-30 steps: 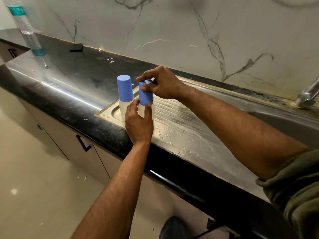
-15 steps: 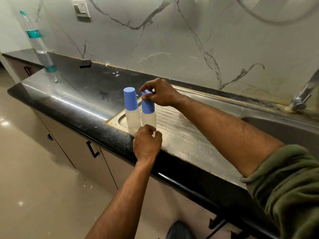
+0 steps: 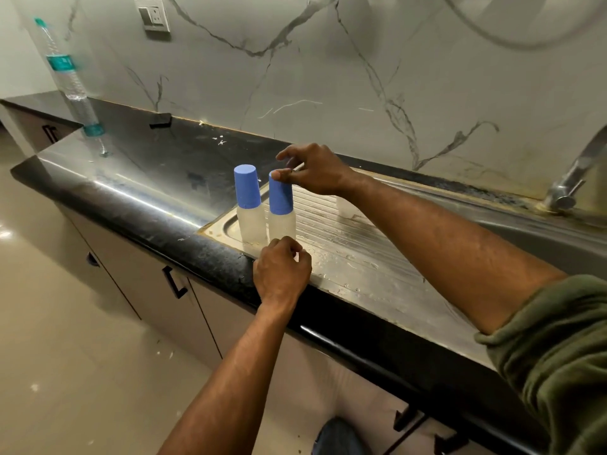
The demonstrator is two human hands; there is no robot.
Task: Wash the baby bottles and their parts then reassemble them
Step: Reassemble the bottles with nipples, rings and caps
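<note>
Now my right hand (image 3: pixel 315 174) hovers loosely curled with its thumb touching the upright second bottle's (image 3: pixel 281 208) blue cap, while my left hand (image 3: pixel 282 274), curled and empty, sits just before its base on the drainboard (image 3: pixel 361 251).

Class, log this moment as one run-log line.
stage: reassembly | right hand: thumb touching right bottle cap | left hand: near bottle base | left bottle: capped, upright | surface: drainboard

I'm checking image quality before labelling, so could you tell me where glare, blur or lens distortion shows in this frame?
Head view: a bright streak of glare runs along the black countertop edge; the plastic water bottle at the far left is smeared and leans, and the wall there bows with wide-angle distortion; the two blue-capped bottles on the drainboard are fairly sharp.
</note>
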